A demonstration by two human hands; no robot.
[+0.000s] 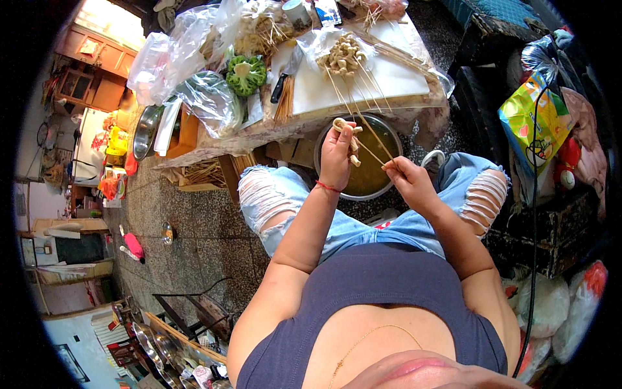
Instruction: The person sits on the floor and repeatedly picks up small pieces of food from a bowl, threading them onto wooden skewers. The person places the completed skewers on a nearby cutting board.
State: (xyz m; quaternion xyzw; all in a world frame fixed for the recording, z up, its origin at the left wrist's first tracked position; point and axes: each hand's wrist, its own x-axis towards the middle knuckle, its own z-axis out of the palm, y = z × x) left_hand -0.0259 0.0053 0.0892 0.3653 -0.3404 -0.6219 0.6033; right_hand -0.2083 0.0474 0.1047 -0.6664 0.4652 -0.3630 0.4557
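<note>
Pale, thin-stemmed mushrooms (354,148) are pinched in my left hand (335,159), above a metal basin (396,139) of yellowish liquid. Fingers closed, my right hand (411,183) grips the ends of two thin wooden skewers (376,138). These spread apart toward my left hand; one reaches the mushrooms there, though the exact contact is hard to make out. Just beyond, on the table's white board (405,78), lies a heap of similar mushrooms (342,55) on clear plastic. Several loaded skewers (372,84) stick out from that heap toward me.
Left of the board lie a black-handled knife (280,89), a bundle of bare skewers (285,102), a green broccoli head (246,75) and plastic bags (210,97). A box of sticks (204,174) sits below the table. Dark crates (551,227) and a colourful bag (531,123) stand at right.
</note>
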